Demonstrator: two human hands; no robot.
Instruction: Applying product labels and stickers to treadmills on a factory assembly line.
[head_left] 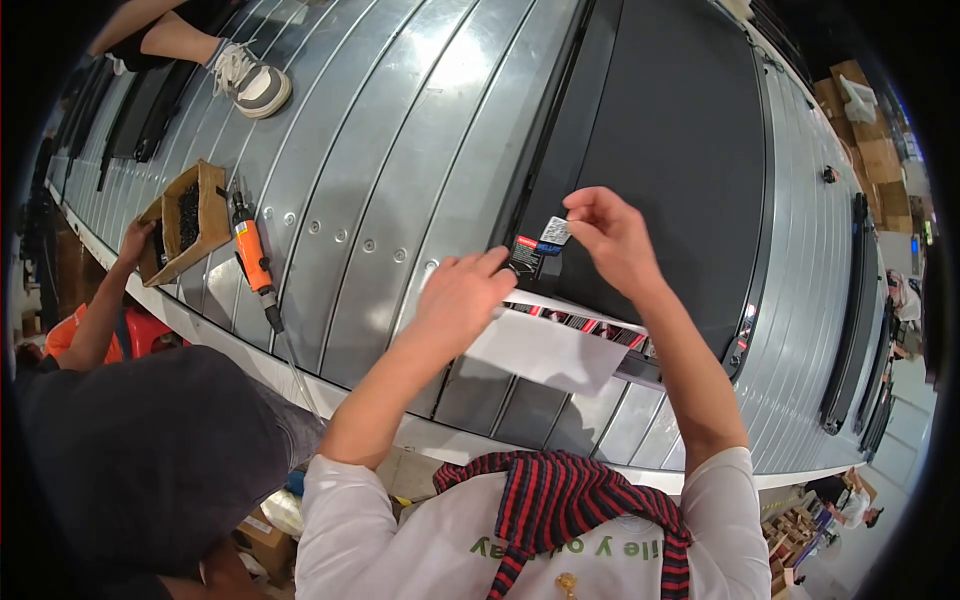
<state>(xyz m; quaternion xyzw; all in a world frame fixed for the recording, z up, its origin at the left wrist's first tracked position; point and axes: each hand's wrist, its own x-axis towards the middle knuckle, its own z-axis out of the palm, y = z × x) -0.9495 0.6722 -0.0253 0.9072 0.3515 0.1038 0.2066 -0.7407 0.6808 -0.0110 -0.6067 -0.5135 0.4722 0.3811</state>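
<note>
The thumb and fingertips of my right hand (612, 240) pinch the corner of a small label (526, 256), black and red with a blue patch and a white square code. It lies over the frame at the near left corner of a dark flat panel (670, 170). My left hand (462, 298) has its fingertips at the label's left edge. That same hand holds the left end of a sheet of labels (550, 350), white-backed with red and black prints, which hangs over the panel's near edge. Its thumb is partly hidden.
On the ribbed metal table (420, 130) lie an orange power screwdriver (252, 250) and a cardboard box (205, 225) of small dark parts. A co-worker's hand (138, 240) reaches into the box. Another person's shoe (262, 90) rests at the far left. Dark rails (850, 320) lie right.
</note>
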